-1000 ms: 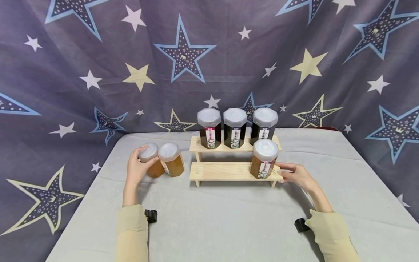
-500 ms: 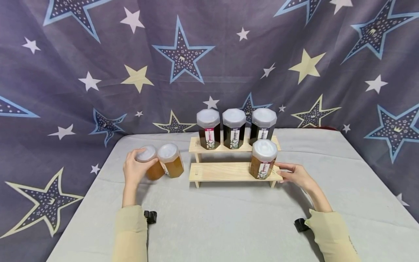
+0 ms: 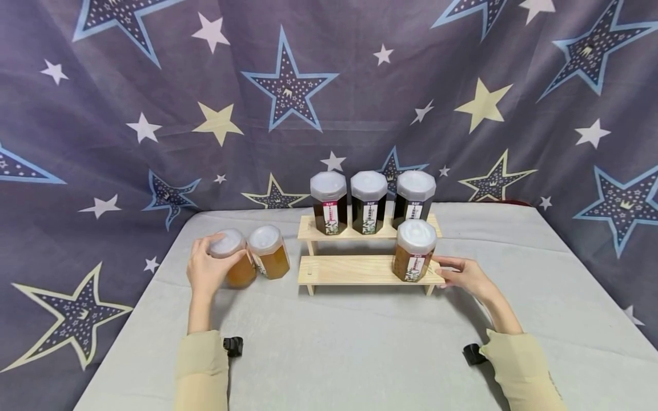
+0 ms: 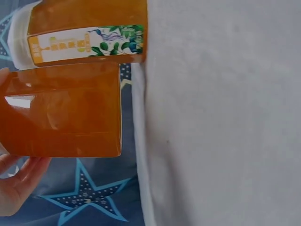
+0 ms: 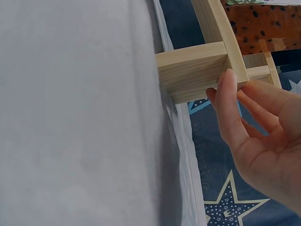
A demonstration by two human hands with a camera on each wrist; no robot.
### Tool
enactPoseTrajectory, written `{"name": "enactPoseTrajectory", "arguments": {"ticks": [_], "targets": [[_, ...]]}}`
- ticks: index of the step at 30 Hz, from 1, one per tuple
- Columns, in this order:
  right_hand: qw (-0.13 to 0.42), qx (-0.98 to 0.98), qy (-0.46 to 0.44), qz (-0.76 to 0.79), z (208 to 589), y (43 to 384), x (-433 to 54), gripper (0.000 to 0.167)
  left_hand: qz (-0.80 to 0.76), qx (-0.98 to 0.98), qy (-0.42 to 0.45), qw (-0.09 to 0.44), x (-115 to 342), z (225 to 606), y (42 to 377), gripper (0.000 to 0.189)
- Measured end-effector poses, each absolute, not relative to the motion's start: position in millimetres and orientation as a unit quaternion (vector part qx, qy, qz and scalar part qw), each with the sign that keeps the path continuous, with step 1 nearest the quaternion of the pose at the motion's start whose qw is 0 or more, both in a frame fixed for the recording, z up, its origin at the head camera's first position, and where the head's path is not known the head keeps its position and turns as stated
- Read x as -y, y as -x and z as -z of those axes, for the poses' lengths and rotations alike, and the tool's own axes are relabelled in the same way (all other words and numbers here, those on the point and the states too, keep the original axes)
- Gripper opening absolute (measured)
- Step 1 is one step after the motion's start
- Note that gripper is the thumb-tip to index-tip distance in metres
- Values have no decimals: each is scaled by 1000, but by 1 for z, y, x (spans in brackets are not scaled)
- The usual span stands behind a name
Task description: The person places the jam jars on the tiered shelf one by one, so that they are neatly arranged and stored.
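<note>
My left hand (image 3: pixel 207 268) grips an octagonal jar (image 3: pixel 240 273) of amber honey-like contents round its upper part, thumb on the near side. In the left wrist view this jar's base stands a little above the cloth. Close on its right is a second amber jar (image 3: pixel 274 263) with a white lid. A two-step wooden rack (image 3: pixel 344 269) stands at the centre; my right hand (image 3: pixel 465 278) pinches the right end of its lower step. On that step, at the right, sits a speckled brown jar (image 3: pixel 409 264). Dark jars (image 3: pixel 369 214) line the upper step.
A grey-white cloth (image 3: pixel 329 354) covers the table. Behind it hangs a dark curtain (image 3: pixel 329 57) printed with stars. The lower step has bare wood left of the speckled jar.
My left hand has shifted slightly left and towards me with its jar, widening the gap to the neighbouring amber jar. The right hand and the rack stay where they were.
</note>
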State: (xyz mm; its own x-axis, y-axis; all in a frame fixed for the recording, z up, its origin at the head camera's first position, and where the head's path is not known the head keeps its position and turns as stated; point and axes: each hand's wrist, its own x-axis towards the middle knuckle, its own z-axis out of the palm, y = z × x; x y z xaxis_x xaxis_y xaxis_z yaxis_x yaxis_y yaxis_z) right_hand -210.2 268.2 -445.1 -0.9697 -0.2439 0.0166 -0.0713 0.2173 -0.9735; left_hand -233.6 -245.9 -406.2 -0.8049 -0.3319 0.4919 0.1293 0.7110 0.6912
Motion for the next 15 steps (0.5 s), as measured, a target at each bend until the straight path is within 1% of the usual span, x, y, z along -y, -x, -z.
{"name": "enactPoseTrajectory", "arguments": {"ticks": [15], "targets": [[65, -782, 94, 612, 444, 210, -267, 44, 391, 847, -30, 359, 236, 385, 217, 53]]}}
